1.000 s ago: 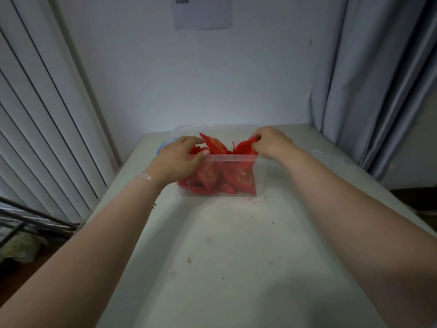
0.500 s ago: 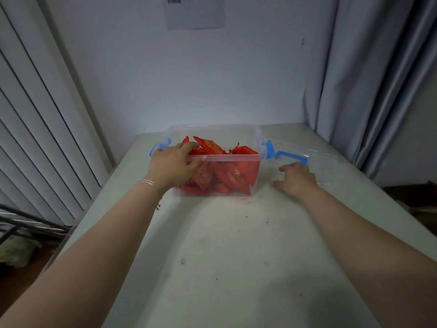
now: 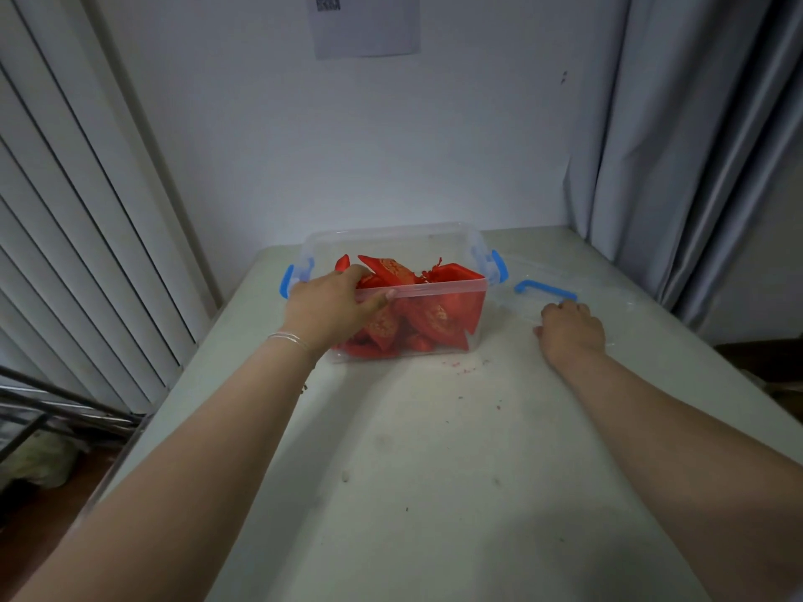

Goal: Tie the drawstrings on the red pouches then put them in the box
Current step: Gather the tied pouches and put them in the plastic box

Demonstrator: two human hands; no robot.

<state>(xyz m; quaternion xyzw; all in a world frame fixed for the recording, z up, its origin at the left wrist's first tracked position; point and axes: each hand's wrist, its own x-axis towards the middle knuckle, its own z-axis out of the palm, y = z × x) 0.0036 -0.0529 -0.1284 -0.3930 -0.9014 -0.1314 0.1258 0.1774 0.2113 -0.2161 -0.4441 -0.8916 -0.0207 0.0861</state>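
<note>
A clear plastic box [image 3: 434, 291] with blue side clips stands at the far middle of the table, filled with several red pouches [image 3: 439, 315] with gold print. My left hand [image 3: 332, 304] grips the box's front left rim, thumb on the outside wall and fingers over the edge. To the right of the box lies the clear lid [image 3: 578, 297] with a blue handle [image 3: 545, 290]. My right hand [image 3: 569, 330] rests on the lid's near edge with fingers curled at it; how firmly it holds the lid is hard to tell.
The pale table [image 3: 434, 449] carries small red crumbs in front of the box. A white wall closes the far end. Grey curtains [image 3: 695, 145] hang at the right, vertical blinds [image 3: 87, 232] at the left, with metal bars below them.
My right hand left the pouches in the box and moved right and down onto the lid. The left hand stays on the box's rim.
</note>
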